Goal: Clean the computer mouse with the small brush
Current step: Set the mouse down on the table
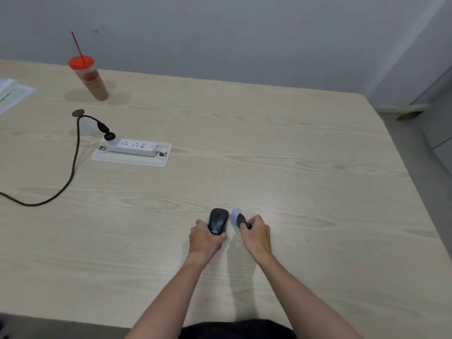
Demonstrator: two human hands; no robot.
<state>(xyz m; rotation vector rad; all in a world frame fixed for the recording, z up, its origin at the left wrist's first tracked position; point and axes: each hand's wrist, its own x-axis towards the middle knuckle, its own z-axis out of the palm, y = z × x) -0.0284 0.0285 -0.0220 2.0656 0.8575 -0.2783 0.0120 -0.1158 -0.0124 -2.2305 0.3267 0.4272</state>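
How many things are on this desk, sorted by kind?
Computer mouse: 1
Small brush: 1
Drink cup with straw: 1
Power strip: 1
Black cable: 1
Papers: 1 stack
Total: 6

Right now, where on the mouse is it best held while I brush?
Probably by its near end, from the left, as the left hand does now. The mouse points away from you, so that grip leaves its far top and right side bare for the brush in the right hand.
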